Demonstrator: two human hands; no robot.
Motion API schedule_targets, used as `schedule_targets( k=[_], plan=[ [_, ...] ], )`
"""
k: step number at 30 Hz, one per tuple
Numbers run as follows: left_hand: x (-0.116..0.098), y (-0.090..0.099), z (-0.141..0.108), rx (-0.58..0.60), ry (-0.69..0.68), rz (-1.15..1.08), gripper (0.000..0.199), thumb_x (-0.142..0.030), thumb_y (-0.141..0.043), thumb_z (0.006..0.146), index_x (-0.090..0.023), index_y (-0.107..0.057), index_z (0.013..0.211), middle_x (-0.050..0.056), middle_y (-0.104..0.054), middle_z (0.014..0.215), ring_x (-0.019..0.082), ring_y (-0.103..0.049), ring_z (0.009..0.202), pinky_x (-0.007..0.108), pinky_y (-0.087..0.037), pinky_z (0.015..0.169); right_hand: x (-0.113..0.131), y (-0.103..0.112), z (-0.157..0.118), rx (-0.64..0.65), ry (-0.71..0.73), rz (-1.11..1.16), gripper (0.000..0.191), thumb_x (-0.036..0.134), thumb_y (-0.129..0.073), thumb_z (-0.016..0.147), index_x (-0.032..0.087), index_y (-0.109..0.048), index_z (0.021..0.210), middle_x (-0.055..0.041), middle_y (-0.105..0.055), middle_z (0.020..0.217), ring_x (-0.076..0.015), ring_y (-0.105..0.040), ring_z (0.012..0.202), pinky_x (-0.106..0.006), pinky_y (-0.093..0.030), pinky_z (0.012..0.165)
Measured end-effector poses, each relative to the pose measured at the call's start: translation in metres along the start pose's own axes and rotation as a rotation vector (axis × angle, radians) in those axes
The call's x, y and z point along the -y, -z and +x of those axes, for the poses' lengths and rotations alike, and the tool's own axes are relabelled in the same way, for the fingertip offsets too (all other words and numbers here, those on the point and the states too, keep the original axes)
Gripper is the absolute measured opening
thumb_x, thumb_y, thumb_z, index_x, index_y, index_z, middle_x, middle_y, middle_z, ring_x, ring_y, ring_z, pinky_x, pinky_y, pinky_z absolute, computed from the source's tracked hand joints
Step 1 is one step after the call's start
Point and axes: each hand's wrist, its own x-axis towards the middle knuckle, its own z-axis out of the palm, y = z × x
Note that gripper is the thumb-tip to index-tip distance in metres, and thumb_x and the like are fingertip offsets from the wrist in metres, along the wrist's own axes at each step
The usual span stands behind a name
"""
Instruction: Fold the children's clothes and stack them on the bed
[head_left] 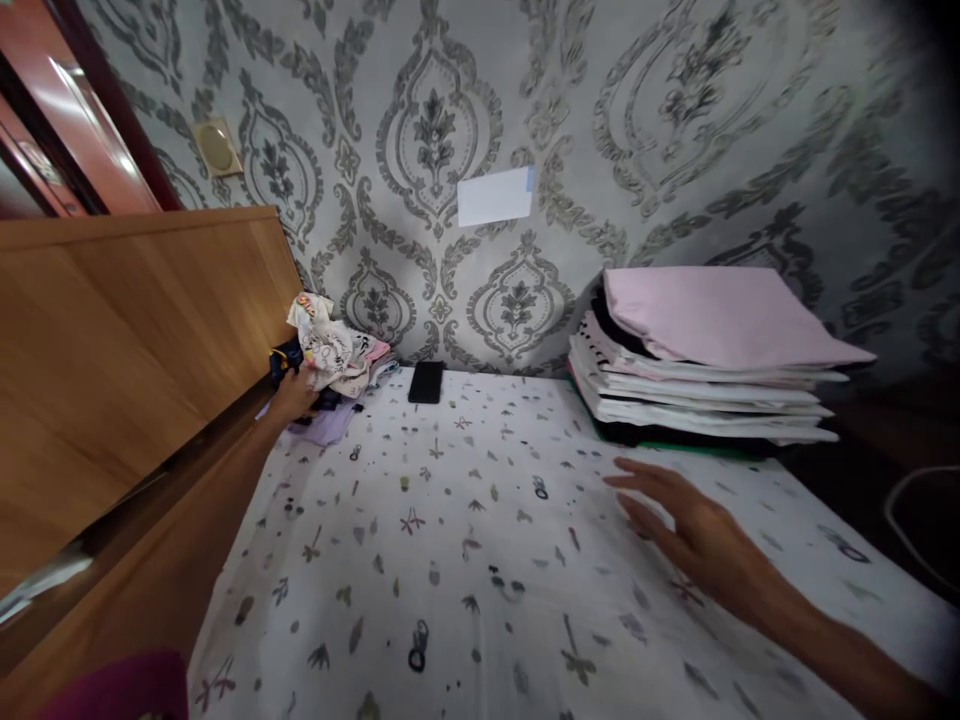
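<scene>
At the left, my left hand (294, 394) reaches into a loose pile of clothes (334, 352), its fingers closed on dark cloth (285, 360) at the pile's left side; the fingertips are partly hidden. Lavender cloth (324, 426) lies under the pile. My right hand (671, 515) hovers above the patterned sheet (465, 560) at the right, its fingers apart and nothing in them. Behind it stands a stack of folded clothes (705, 395) with a pink piece (720, 312) on top.
A black phone-like object (426, 382) lies near the wall, right of the loose pile. A wooden panel (150, 350) borders the sheet on the left. White paper (495, 197) is on the patterned wall. A pale cable (896, 510) curves at the far right.
</scene>
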Motion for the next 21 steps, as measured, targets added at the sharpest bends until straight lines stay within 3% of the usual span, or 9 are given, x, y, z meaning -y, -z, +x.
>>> schedule_targets(
  k=[3,7,10,13,15,17,19,21],
  plan=[
    [0.01,0.0,-0.026,0.031,0.002,0.072,0.034,-0.027,-0.058,0.084,-0.014,-0.055,0.115,0.02,-0.054,0.125,0.036,-0.05,0.119,0.047,-0.042,0.1,0.005,-0.02,-0.027,0.066,-0.027,0.019,0.036,0.064,-0.047,0.086,0.044,-0.072,0.102,-0.0076,-0.064,0.136,-0.0336,-0.064,0.118,-0.05,-0.061,0.078],
    [0.004,-0.011,-0.065,0.232,-0.051,-0.031,0.015,-0.032,-0.065,0.077,-0.019,-0.058,0.079,0.012,-0.062,0.103,0.03,-0.056,0.108,0.041,-0.043,0.098,0.025,-0.034,-0.037,0.114,0.007,0.029,0.047,0.062,-0.041,0.093,0.032,-0.073,0.109,-0.0095,-0.062,0.138,-0.0332,-0.064,0.119,-0.05,-0.061,0.084],
    [0.001,-0.008,-0.066,0.223,-0.009,-0.163,0.017,-0.029,-0.068,0.069,-0.02,-0.054,0.067,0.009,-0.063,0.086,0.028,-0.059,0.097,0.036,-0.045,0.087,0.046,-0.044,-0.039,0.098,0.041,0.07,0.051,0.064,-0.04,0.094,0.028,-0.074,0.106,-0.0117,-0.064,0.134,-0.0328,-0.065,0.117,-0.049,-0.062,0.084],
    [0.006,0.022,-0.041,0.152,0.046,-0.302,0.021,-0.036,-0.064,0.073,-0.02,-0.054,0.066,0.003,-0.055,0.067,0.022,-0.058,0.072,0.031,-0.044,0.067,0.065,-0.054,-0.041,0.094,0.078,0.12,0.051,0.062,-0.04,0.096,0.027,-0.075,0.104,-0.0127,-0.067,0.13,-0.0315,-0.067,0.114,-0.048,-0.062,0.086],
    [0.011,0.056,-0.023,0.088,0.078,-0.41,0.026,-0.045,-0.057,0.079,-0.019,-0.056,0.074,-0.001,-0.049,0.06,0.017,-0.052,0.059,0.027,-0.04,0.057,0.077,-0.06,-0.042,0.103,0.095,0.146,0.05,0.061,-0.04,0.097,0.027,-0.075,0.105,-0.0127,-0.067,0.129,-0.0315,-0.068,0.114,-0.047,-0.063,0.085],
    [0.013,0.091,-0.015,0.005,0.089,-0.669,0.029,-0.048,-0.057,0.079,-0.019,-0.058,0.082,-0.003,-0.048,0.06,0.014,-0.048,0.054,0.025,-0.039,0.054,0.093,-0.066,-0.042,0.125,0.098,0.178,0.05,0.061,-0.041,0.096,0.027,-0.075,0.106,-0.0134,-0.069,0.127,-0.0324,-0.068,0.113,-0.044,-0.064,0.076],
    [0.006,0.116,-0.022,-0.043,0.088,-1.039,0.03,-0.044,-0.067,0.072,-0.019,-0.06,0.086,-0.002,-0.054,0.064,0.013,-0.05,0.058,0.023,-0.042,0.056,0.115,-0.072,-0.039,0.156,0.106,0.235,0.05,0.061,-0.041,0.097,0.026,-0.075,0.109,-0.0142,-0.069,0.126,-0.0331,-0.068,0.113,-0.039,-0.064,0.066],
    [-0.008,0.125,-0.045,0.019,0.093,-1.303,0.034,-0.038,-0.076,0.065,-0.019,-0.063,0.09,-0.001,-0.061,0.074,0.013,-0.055,0.065,0.024,-0.047,0.063,0.146,-0.079,-0.036,0.174,0.151,0.308,0.047,0.059,-0.043,0.097,0.026,-0.074,0.112,-0.014,-0.069,0.126,-0.0325,-0.067,0.115,-0.036,-0.064,0.064]
  ],
)
